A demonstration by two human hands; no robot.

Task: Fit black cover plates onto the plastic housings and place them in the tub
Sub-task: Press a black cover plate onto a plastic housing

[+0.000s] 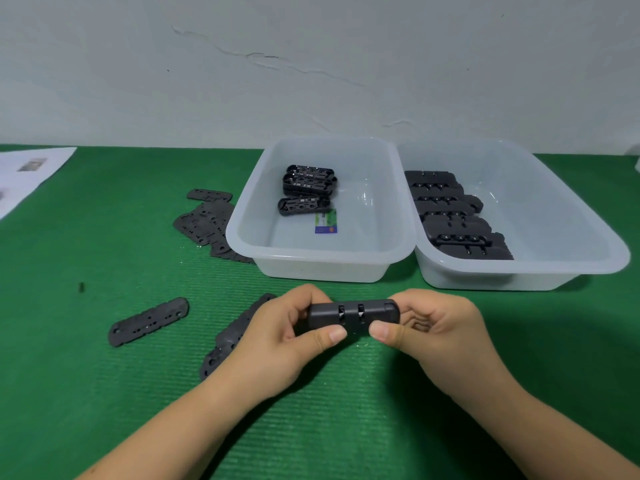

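Black plastic housing (353,315) sits between both hands, just above the green mat (104,393), in front of the two tubs. It has two small notches on its side, and no writing on it can be read. The left hand (280,341) grips the left end, with fingers curled over the top and the thumb pressed on the near edge. The right hand (440,337) grips the right end the same way, and the two thumbs nearly meet in the middle.

A small green, white and blue card (325,221) lies in the left tub (322,261), but its words are too blurry to read. Three dark pieces (306,192) lie in that tub too. The right tub (519,268) holds a row of black housings (450,216). Flat black cover plates (207,223) lie in a pile beside the left tub, one cover plate (149,322) lies alone on the mat, and more plates (228,337) sit under the left hand. A paper sheet (27,174) with blurry pictures lies at the far left.
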